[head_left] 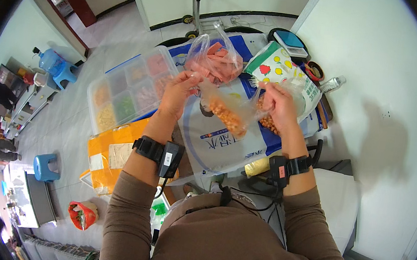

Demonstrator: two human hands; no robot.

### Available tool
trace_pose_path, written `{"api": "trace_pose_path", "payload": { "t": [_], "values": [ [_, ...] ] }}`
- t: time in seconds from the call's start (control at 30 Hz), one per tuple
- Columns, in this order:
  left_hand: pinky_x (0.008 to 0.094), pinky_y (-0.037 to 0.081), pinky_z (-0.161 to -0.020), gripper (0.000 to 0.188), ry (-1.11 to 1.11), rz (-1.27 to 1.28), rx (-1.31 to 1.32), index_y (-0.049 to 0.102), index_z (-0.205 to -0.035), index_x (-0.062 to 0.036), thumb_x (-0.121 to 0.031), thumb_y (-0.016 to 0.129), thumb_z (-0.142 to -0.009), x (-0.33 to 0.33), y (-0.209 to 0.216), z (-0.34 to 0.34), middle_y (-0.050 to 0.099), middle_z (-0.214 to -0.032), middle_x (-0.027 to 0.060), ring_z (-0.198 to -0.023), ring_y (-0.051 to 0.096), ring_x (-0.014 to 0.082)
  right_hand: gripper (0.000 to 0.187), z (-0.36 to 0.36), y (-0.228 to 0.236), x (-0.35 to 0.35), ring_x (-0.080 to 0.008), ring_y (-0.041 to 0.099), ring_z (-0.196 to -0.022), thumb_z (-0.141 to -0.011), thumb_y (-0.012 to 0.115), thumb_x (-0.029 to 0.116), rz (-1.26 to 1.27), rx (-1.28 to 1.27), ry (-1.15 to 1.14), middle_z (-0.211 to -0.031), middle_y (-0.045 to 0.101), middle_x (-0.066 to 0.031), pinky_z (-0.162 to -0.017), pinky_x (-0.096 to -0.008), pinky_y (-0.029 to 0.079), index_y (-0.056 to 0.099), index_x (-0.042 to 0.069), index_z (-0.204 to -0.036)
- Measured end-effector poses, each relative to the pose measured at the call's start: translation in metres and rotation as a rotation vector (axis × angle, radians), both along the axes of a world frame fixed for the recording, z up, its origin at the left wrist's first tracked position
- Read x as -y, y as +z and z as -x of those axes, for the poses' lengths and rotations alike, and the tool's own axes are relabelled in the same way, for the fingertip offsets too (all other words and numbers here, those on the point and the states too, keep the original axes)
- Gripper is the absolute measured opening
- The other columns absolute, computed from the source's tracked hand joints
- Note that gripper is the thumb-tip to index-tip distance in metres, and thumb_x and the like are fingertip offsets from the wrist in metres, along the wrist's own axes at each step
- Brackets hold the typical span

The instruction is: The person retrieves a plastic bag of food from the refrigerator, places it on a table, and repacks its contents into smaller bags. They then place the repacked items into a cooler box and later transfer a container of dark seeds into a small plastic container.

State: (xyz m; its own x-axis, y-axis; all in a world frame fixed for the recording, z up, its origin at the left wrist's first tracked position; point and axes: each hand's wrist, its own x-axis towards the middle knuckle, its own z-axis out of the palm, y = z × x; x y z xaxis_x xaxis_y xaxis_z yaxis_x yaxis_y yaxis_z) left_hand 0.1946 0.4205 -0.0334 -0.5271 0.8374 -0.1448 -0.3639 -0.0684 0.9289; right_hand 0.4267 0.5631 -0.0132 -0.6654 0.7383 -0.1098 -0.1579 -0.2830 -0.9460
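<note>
A clear plastic bag [228,116] with small orange-brown nuts or beans gathered in its lower part hangs between my hands above the table. Its left top edge is pinched in the fingers of my left hand [179,92]. My right hand [278,104] is closed on the bag's thin plastic at the other side. Below and beside my right hand lie more of the nuts or beans [269,122], partly hidden by it. Just beyond my hands, an open clear bag [215,59] holds pink strips. A white packet [275,61] with a fruit pattern stands beyond my right hand.
Left of my left hand lies a translucent compartment box [130,89] with differently coloured foods. An orange-taped carton [114,155] sits nearer. A scale [291,43] and a tape roll [315,71] are at the far right. On the floor stand a blue stool [47,167] and a red-lined bin [82,216].
</note>
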Motion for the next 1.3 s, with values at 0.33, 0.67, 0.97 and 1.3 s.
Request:
{"api": "trace_pose_path", "payload": {
  "t": [0.33, 0.67, 0.97, 1.3],
  "values": [
    [0.0273, 0.045, -0.065, 0.015, 0.578, 0.298, -0.282, 0.06, -0.093, -0.0052, -0.017, 0.062, -0.083, 0.018, -0.114, -0.055, 0.061, -0.085, 0.0004, -0.073, 0.054, 0.0108, 0.057, -0.015, -0.052, 0.015, -0.0054, 0.037, -0.054, -0.089, 0.05, 0.01, -0.004, 0.387, 0.128, -0.062, 0.041, 0.0029, -0.052, -0.0198, 0.032, 0.029, 0.009, -0.142],
    [0.0402, 0.047, -0.078, 0.021, -0.219, 0.859, -1.037, 0.061, -0.096, -0.0057, -0.004, 0.058, -0.076, -0.004, -0.2, -0.103, 0.054, -0.105, 0.0132, -0.09, 0.057, 0.0315, 0.051, 0.002, -0.039, 0.01, -0.0046, 0.042, -0.058, -0.093, 0.048, 0.018, -0.279, 0.477, 0.238, -0.064, 0.047, 0.002, -0.055, -0.02, 0.037, 0.032, 0.006, -0.14],
    [0.0299, 0.049, -0.069, 0.019, -0.066, 0.16, -0.302, 0.064, -0.095, -0.003, -0.007, 0.066, -0.078, -0.021, -0.113, -0.109, 0.063, -0.086, 0.0089, -0.076, 0.061, 0.0193, 0.044, -0.01, -0.041, 0.008, -0.0053, 0.044, -0.062, -0.095, 0.044, 0.017, -0.217, 0.393, 0.131, -0.07, 0.05, 0.0002, -0.057, -0.0196, 0.039, 0.037, 0.001, -0.136],
    [0.0354, 0.043, -0.083, 0.027, -0.281, 0.162, -1.418, 0.062, -0.105, -0.0107, -0.015, 0.06, -0.078, -0.058, -0.059, -0.081, 0.063, -0.097, 0.0035, -0.095, 0.058, 0.0223, 0.039, -0.01, -0.047, 0.009, -0.0054, 0.047, -0.06, -0.094, 0.047, 0.016, -0.276, 0.346, 0.039, -0.066, 0.051, -0.0001, -0.055, -0.021, 0.04, 0.046, -0.001, -0.129]
  ]
}}
